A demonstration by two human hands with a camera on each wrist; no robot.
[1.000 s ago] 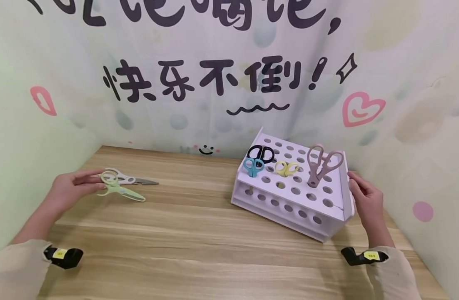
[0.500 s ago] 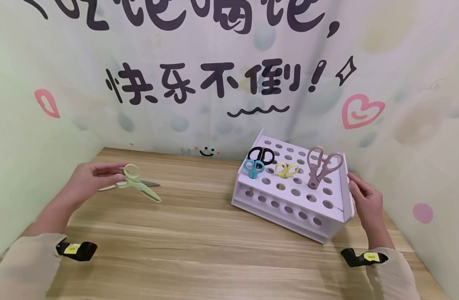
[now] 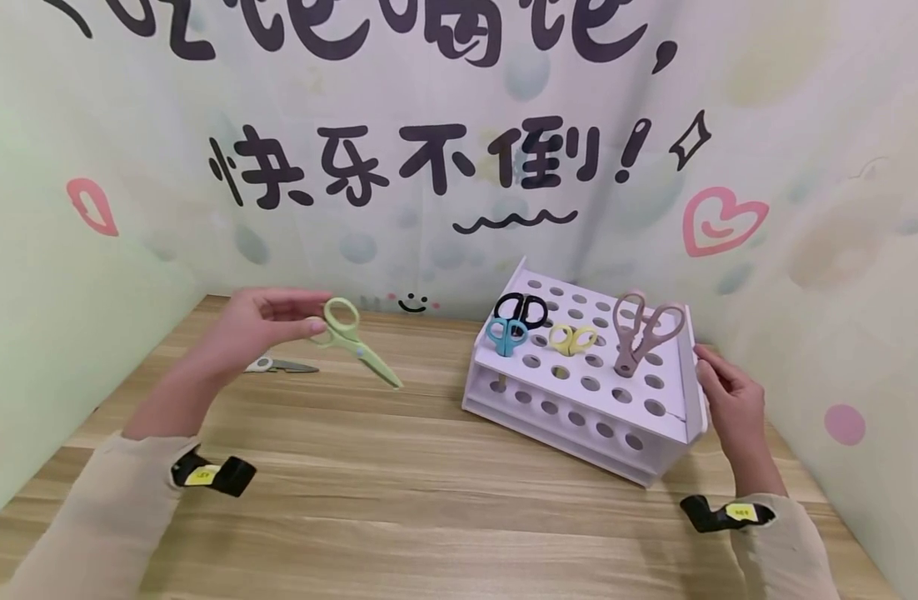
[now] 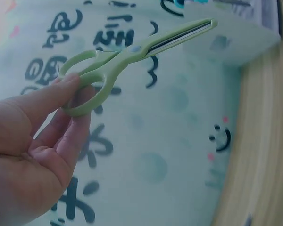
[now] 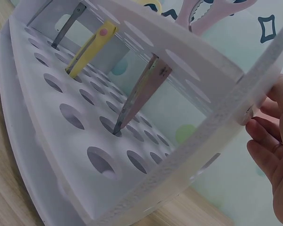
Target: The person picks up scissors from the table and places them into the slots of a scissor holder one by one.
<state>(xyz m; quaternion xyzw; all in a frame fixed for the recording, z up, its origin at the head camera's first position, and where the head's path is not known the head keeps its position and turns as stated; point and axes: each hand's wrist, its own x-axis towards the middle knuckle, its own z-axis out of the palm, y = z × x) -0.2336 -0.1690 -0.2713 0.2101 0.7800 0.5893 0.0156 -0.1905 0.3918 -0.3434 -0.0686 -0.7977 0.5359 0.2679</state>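
Observation:
My left hand [image 3: 267, 321] pinches light green scissors [image 4: 115, 63] by one handle loop, thumb against fingers. The scissors hang above the table, blades together, tips pointing right and down in the head view. Behind the left wrist, white-handled scissors [image 3: 282, 366] lie on the table, partly hidden. My right hand [image 3: 732, 396] holds the right side panel of a white rack [image 3: 579, 454] full of round holes. Standing in its holes are black scissors [image 3: 530, 310], blue scissors [image 3: 507, 337], yellow scissors [image 3: 572, 339] and larger mauve scissors [image 3: 635, 343].
The rack stands at an angle on the right of the wooden table [image 3: 369, 500], close to the back wall. A printed cloth [image 3: 399, 242] with black lettering hangs behind. In the right wrist view, blades pass down into holes in the rack's lower shelf [image 5: 70, 148].
My left hand has lifted the green scissors from beside the white-handled scissors and carried them right, toward the rack. My right hand and the rack have stayed in place.

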